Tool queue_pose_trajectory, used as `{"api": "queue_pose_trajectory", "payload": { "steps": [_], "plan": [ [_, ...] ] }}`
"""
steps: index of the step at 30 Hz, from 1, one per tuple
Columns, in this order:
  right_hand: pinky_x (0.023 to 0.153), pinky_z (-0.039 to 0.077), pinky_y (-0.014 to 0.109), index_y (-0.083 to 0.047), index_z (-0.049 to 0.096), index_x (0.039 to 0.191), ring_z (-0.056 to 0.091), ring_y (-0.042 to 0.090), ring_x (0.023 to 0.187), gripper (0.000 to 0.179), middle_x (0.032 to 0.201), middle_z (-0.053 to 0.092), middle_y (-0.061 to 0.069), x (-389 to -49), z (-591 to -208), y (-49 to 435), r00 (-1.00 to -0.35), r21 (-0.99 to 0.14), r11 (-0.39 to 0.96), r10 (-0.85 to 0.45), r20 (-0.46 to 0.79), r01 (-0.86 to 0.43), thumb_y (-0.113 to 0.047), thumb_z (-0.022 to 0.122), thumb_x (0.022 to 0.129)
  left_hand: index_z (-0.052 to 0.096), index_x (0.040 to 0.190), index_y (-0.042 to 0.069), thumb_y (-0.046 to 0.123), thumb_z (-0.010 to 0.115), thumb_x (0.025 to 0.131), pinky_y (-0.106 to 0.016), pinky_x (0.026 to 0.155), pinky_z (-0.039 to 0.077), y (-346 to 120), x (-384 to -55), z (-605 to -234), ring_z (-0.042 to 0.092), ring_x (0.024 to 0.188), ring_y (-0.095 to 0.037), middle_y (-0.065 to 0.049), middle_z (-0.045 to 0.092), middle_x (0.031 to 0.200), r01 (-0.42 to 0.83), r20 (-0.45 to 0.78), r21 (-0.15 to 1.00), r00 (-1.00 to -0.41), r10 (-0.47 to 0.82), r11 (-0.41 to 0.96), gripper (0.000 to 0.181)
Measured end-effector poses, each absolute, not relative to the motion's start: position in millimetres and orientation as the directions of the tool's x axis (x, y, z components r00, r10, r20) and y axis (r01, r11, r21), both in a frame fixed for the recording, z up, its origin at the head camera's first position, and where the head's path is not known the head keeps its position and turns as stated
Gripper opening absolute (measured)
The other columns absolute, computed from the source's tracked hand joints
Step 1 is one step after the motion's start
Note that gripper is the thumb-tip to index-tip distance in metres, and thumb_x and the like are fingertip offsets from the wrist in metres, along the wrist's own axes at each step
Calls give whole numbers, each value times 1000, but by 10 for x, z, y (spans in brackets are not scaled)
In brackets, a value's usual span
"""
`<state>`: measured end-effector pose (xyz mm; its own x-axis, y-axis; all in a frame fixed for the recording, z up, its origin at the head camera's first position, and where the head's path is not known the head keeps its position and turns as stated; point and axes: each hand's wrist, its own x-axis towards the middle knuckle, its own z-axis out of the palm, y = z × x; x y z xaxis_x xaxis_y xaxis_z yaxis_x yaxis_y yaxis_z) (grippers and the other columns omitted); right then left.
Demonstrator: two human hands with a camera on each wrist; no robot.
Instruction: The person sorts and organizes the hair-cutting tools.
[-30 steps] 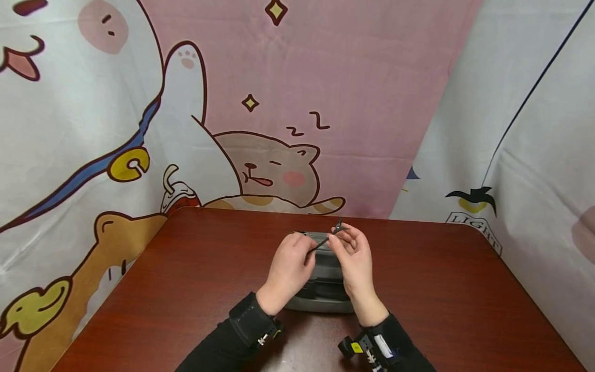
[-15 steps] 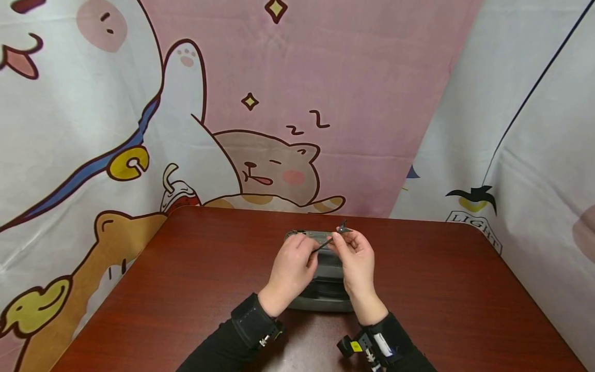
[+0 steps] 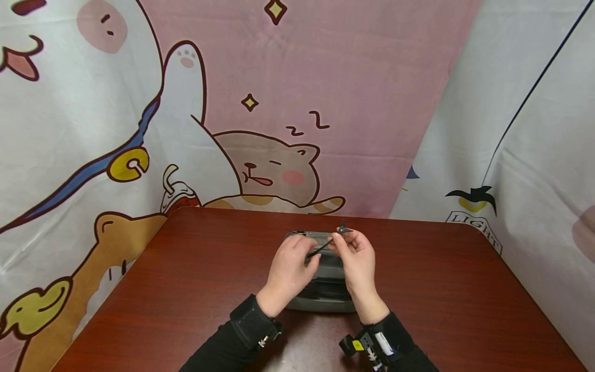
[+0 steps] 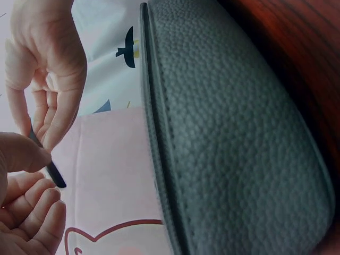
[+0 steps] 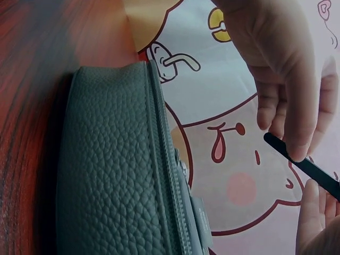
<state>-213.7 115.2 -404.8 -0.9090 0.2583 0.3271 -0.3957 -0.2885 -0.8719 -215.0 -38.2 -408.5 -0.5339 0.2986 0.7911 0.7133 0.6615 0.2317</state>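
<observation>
In the head view, a thin black strip with a small flared dark end runs between the two hands, slanting up to the right. My left hand pinches its lower part; the left wrist view shows the thumb lying across the strip, its tip sticking out past. My right hand holds the strip near the flared end between thumb and fingers. Below and behind the hands stands a grey-green pebbled zip case, unzipped at the top, partly hidden by the hands.
The case rests on a reddish-brown table. Flat grey items show at the case's zipped edge in the right wrist view. A cartoon-printed cloth hangs behind the table and along its sides.
Both hands have shifted slightly to the right over the case with the strip. The left fingers have adjusted along it, and a little more of the strip shows between the hands.
</observation>
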Motion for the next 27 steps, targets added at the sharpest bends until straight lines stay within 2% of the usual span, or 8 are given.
{"api": "queue_pose_trajectory", "payload": {
  "steps": [4,8,11,14,22,27],
  "plan": [
    [74,58,31,6,61,101,69,18,81,9,88,65,9,-2156,-4048,1183,-898,-868,-266,267,350,-418,7,64,92,70,101,6,11,87,74,-34,74,52,-446,-2161,-4077,61,83,-18,-3,65,89,688,767,261,-574,288,677,33],
    [74,58,32,12,59,103,69,18,81,13,90,65,13,-2177,-4040,1228,-886,-871,-220,266,380,-439,8,64,92,69,112,5,17,87,77,-37,79,53,-543,-2165,-4080,63,91,-21,-6,68,98,623,684,328,-675,277,710,41],
    [74,58,31,10,60,103,68,16,80,13,92,65,16,-2192,-4033,1270,-882,-881,-167,257,395,-443,7,65,92,67,120,4,21,86,78,-41,88,52,-625,-2165,-4089,63,102,-26,-10,68,111,568,593,392,-757,273,723,49],
    [74,57,29,10,61,103,67,14,79,13,92,65,17,-2209,-4032,1314,-881,-891,-108,243,406,-441,5,65,92,64,127,3,23,85,79,-45,93,50,-702,-2170,-4109,62,111,-30,-13,66,120,527,510,441,-813,281,726,56],
    [77,56,27,12,60,104,66,13,82,17,99,63,27,-2254,-4049,1412,-888,-903,16,171,426,-430,3,67,92,57,131,-4,28,86,78,-48,92,49,-855,-2222,-4186,59,113,-35,-19,61,125,438,351,513,-892,285,738,68],
    [77,56,26,8,62,106,66,11,85,16,102,65,24,-2252,-4035,1448,-895,-902,105,119,430,-419,4,67,91,53,134,-6,31,85,78,-50,93,48,-926,-2264,-4227,57,116,-38,-22,58,128,355,236,562,-935,266,747,74]
  ]
}}
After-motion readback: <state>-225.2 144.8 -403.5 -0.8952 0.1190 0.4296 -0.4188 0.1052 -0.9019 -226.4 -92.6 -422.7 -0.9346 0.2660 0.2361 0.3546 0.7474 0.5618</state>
